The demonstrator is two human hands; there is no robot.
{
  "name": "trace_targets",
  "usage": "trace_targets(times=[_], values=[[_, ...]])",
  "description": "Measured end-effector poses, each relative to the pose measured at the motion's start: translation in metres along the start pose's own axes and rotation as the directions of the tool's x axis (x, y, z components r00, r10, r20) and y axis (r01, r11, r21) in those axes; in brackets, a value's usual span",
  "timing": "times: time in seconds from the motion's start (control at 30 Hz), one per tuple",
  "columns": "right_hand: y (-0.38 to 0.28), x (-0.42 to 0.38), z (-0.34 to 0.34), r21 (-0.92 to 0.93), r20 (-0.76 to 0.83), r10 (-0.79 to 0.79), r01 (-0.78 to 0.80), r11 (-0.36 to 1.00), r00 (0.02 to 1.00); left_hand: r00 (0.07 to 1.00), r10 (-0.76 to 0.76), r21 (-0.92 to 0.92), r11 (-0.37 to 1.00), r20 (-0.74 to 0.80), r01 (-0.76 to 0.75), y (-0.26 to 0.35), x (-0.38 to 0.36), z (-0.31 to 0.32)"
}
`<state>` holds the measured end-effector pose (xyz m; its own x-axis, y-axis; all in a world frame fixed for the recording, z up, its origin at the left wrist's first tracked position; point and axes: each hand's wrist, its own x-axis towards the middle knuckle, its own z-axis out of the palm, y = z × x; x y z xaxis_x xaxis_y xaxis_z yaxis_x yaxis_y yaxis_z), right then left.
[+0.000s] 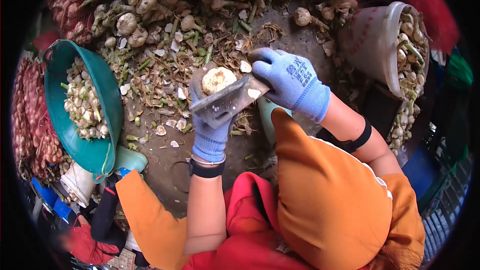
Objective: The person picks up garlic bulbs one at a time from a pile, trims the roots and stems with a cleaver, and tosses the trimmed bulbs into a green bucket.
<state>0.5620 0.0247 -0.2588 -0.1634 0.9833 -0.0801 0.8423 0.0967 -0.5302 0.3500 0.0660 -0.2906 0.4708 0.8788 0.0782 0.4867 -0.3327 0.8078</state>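
The left hand point(212, 134) has its fingers closed around the bulb point(218, 80), and the right hand point(286, 72) has its own clamped on the knife point(227, 102), just beside. If the bulb turns, I fear the knife could slip into the left fingers. Beyond lie scraps point(175, 46).

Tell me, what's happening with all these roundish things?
The person's blue-gloved left hand holds a round off-white bulb, while their blue-gloved right hand grips a broad grey metal blade close to it. Dry brownish scraps litter the ground ahead, before a heap of pale bulbs. Small whitish pieces sit in a green plastic basin.
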Motion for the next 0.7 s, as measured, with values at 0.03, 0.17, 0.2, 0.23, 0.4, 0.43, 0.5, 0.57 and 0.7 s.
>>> trace_targets(times=[0.03,0.17,0.2,0.23,0.4,0.43,0.5,0.57,0.7], values=[[-0.003,0.0,0.001,0.004,0.005,-0.001,0.001,1.0,1.0,0.985,-0.17,-0.222,0.96,0.022,0.171,0.0,-0.002,-0.002],[-0.008,0.001,-0.002,0.038,0.095,-0.001,-0.003,0.999,0.995,0.994,-0.106,-0.199,0.974,0.032,0.111,0.008,0.002,-0.009],[-0.008,0.002,-0.003,0.018,0.113,0.007,-0.009,1.0,0.994,0.99,-0.137,-0.217,0.966,0.025,0.139,0.011,0.002,-0.009],[-0.008,0.003,-0.003,-0.001,0.132,0.016,-0.016,1.0,0.991,0.99,-0.136,-0.217,0.967,0.023,0.137,0.013,0.0,-0.011],[0.008,0.011,0.012,-0.005,0.146,0.079,-0.079,0.997,0.986,0.923,-0.368,-0.474,0.796,0.113,0.376,0.027,-0.004,-0.013],[0.014,0.012,0.018,0.018,0.164,0.115,-0.12,0.993,0.98,0.852,-0.489,-0.686,0.557,0.185,0.469,0.027,-0.005,-0.011],[0.055,0.016,0.044,0.006,0.134,0.4,-0.404,0.915,0.907,0.88,-0.404,-0.653,0.6,0.251,0.462,0.03,-0.007,-0.023],[0.067,0.016,0.039,0.316,0.199,0.522,-0.558,0.767,0.83,0.955,-0.239,-0.473,0.83,0.177,0.295,0.034,-0.007,-0.018],[0.024,0.012,0.055,0.888,0.436,0.309,-0.461,0.007,0.845,0.994,-0.037,-0.078,0.996,0.102,0.045,0.007,0.001,0.004]])
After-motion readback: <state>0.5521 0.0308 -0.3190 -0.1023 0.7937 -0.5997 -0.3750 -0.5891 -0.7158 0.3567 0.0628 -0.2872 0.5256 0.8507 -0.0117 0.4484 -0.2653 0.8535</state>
